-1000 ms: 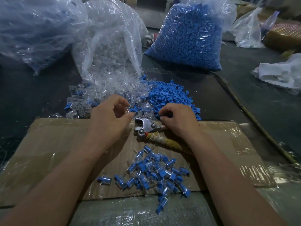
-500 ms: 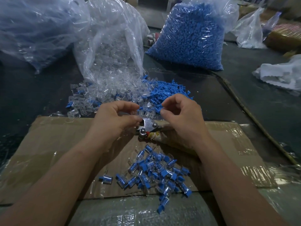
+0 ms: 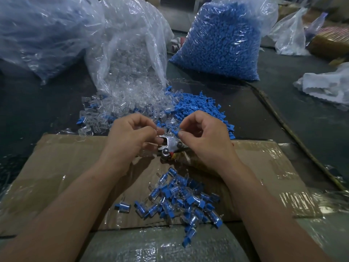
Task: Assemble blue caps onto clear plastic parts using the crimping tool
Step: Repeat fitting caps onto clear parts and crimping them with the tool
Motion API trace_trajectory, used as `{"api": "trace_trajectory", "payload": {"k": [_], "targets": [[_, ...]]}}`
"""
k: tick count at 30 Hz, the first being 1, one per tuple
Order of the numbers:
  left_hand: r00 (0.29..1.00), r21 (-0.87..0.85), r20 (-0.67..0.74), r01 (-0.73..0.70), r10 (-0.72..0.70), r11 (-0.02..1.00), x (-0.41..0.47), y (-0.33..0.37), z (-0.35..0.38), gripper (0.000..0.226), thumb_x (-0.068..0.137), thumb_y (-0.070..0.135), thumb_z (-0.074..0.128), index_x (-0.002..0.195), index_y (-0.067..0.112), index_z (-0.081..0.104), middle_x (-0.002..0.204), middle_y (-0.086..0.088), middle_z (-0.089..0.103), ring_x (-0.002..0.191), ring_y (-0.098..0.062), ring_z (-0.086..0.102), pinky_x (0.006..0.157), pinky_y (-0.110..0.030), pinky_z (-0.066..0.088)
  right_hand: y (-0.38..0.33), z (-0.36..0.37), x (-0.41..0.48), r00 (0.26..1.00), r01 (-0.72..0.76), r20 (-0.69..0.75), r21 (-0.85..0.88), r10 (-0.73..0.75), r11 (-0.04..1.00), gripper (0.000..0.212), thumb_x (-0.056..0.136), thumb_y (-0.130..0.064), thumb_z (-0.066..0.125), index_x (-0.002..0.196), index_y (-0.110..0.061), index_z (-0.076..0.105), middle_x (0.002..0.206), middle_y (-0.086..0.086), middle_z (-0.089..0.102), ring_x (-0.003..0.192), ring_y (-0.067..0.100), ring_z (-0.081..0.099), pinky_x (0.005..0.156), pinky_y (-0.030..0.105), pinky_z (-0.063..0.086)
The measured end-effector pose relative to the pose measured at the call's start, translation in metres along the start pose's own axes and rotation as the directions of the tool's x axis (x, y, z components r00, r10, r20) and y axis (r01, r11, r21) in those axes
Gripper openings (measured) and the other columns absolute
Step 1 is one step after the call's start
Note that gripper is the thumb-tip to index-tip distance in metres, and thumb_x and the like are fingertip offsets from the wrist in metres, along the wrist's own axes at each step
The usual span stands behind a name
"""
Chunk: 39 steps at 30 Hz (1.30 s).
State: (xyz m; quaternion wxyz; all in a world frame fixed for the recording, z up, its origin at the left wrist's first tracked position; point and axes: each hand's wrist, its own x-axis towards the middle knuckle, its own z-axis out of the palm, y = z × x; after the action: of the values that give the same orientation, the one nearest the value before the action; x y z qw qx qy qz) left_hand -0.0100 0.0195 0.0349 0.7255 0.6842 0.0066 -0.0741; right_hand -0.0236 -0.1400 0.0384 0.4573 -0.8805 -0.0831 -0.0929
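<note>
Two hands, left hand (image 3: 130, 137) and right hand (image 3: 205, 140); one crimping tool (image 3: 171, 146); one cardboard sheet (image 3: 56, 167). Five plastic bags (image 3: 37, 35) from 10 to 3 o'clock. Three uncountable heaps: clear parts (image 3: 117, 108) at 11, blue caps (image 3: 200, 106) at 1, assembled pieces (image 3: 179, 197) at 6, plus one stray piece (image 3: 122, 207) at 7.

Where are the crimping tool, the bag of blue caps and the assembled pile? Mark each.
crimping tool (image 3: 170, 145): head view, metal head.
bag of blue caps (image 3: 222, 42): head view, bulging middle.
assembled pile (image 3: 179, 199): head view, pile's centre.
</note>
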Motion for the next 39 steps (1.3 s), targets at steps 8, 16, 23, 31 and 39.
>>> {"api": "trace_trajectory", "payload": {"k": [8,16,23,31,39], "targets": [[0.998,0.145,0.015,-0.068,0.066,0.987,-0.0012,-0.0006,-0.0005,0.018,0.074,-0.009,0.064,0.069,0.008,0.06,0.076,-0.01,0.067,0.059,-0.013,0.064,0.056,-0.025,0.055,-0.0055,0.0028,-0.0033,0.999,0.003,0.037,0.043,-0.004,0.999,0.026,0.079,-0.009,0.067,0.073,-0.03,0.053,0.071,-0.01,0.057,0.068,-0.003,0.055,0.064,0.012,0.048],[0.987,0.193,0.044,-0.162,0.157,0.968,-0.0051,0.0022,0.0037,0.025,0.076,-0.006,0.065,0.078,0.019,0.068,0.067,0.008,0.069,0.059,0.002,0.063,0.058,-0.009,0.049,-0.0097,0.0046,-0.0053,0.998,0.014,0.052,0.062,-0.018,0.998,0.03,0.078,-0.006,0.068,0.071,-0.03,0.051,0.068,-0.012,0.057,0.066,-0.001,0.055,0.061,0.01,0.047],[0.99,0.136,0.065,-0.13,0.122,0.982,-0.0038,-0.0008,0.0024,0.02,0.076,-0.001,0.064,0.079,0.017,0.071,0.076,-0.007,0.072,0.068,-0.013,0.068,0.063,-0.017,0.054,-0.0086,0.0039,-0.0054,1.0,-0.006,0.014,0.046,0.005,0.999,0.025,0.077,-0.007,0.067,0.071,-0.027,0.053,0.068,-0.009,0.058,0.064,0.002,0.055,0.059,0.016,0.049],[0.986,0.086,0.121,-0.129,0.119,0.988,-0.0059,-0.0013,0.005,0.026,0.07,-0.004,0.067,0.076,0.021,0.069,0.074,0.003,0.073,0.069,-0.008,0.069,0.06,-0.012,0.05,-0.008,0.0047,-0.0056,0.998,0.016,-0.052,-0.025,-0.017,1.0,0.025,0.075,-0.006,0.066,0.07,-0.025,0.052,0.064,-0.01,0.054,0.064,-0.001,0.052,0.058,0.013,0.045],[0.991,-0.037,0.121,-0.061,0.065,0.997,-0.0082,0.002,0.0061,0.022,0.067,-0.01,0.066,0.077,0.009,0.068,0.066,-0.003,0.07,0.058,-0.009,0.067,0.051,-0.015,0.05,-0.0078,0.0044,-0.0051,0.999,0.035,-0.023,0.027,-0.034,0.999,0.027,0.075,-0.013,0.072,0.068,-0.031,0.053,0.064,-0.013,0.057,0.064,-0.002,0.055,0.058,0.011,0.045]]}}
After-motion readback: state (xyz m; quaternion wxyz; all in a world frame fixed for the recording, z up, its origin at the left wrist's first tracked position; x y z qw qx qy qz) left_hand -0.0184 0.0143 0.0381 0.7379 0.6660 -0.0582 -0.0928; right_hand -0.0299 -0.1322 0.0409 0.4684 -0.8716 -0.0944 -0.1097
